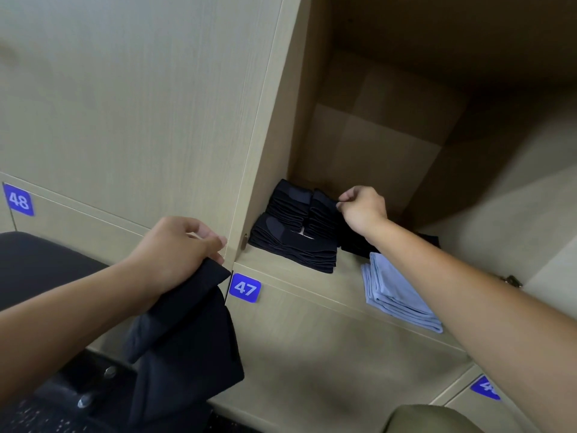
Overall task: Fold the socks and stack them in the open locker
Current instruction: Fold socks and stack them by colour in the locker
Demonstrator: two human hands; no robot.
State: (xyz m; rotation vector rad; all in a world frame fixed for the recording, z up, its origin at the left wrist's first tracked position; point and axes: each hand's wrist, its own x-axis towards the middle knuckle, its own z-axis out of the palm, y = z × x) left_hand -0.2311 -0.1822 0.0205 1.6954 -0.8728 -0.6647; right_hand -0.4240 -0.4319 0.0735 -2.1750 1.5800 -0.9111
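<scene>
Your right hand (pixel 362 210) is already inside the open locker (pixel 359 151), fingers pinched on the edge of a dark sock (pixel 324 200) at the top of the rear stack (pixel 299 207), so it is the nearer hand to the pile. Your left hand (pixel 184 248) is outside, just left of the locker's side panel, fingers curled round a bunch of dark socks (pixel 187 332) that hang down below it. From that left hand the stacks lie up and to the right, past the panel edge. The front stack (pixel 296 248) runs with its long axis slanting from near-left to far-right along the shelf floor, and the light blue folded cloth (pixel 399 295) sits to its right, near the shelf's front lip. Your right forearm covers a dark item behind the blue cloth; you cannot tell what it is. The hanging socks merge together, so their count is unclear.
</scene>
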